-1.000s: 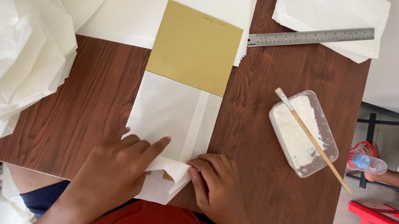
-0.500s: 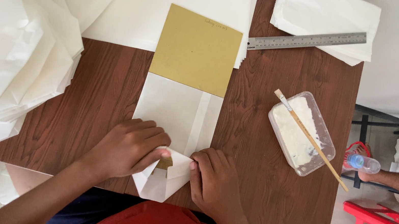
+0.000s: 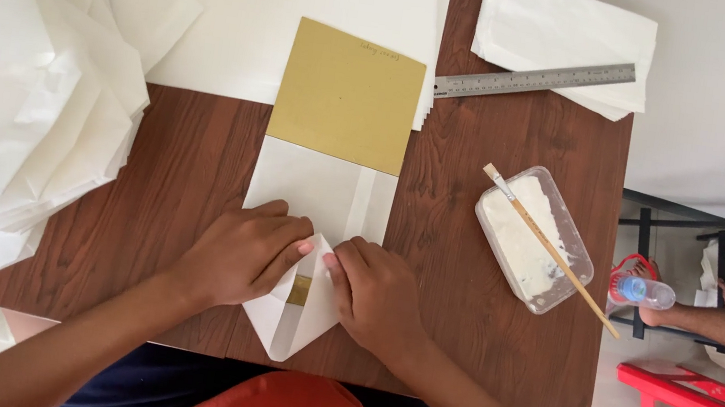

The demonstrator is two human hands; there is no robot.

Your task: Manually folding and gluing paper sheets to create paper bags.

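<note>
A white paper bag point(image 3: 317, 190) lies flat on the brown wooden table point(image 3: 185, 171), with a tan cardboard sheet point(image 3: 347, 96) sticking out of its far end. The bag's near end is folded into a point point(image 3: 290, 325) toward me, and a bit of tan shows in the fold. My left hand point(image 3: 239, 253) presses flat on the left flap. My right hand point(image 3: 377, 294) presses on the right flap. The fingertips of both hands meet at the middle of the fold.
A heap of white paper bags point(image 3: 18, 93) fills the left. Large white sheets point(image 3: 286, 7) lie at the back. A steel ruler point(image 3: 535, 80) rests on more paper. A clear tub of white paste point(image 3: 533, 238) holds a brush. Another person's arm point(image 3: 720, 325) holds a small bottle at right.
Both hands have moved inward on the bag's near end and pushed its corners in, so the end now forms a point. The camera view has shifted slightly.
</note>
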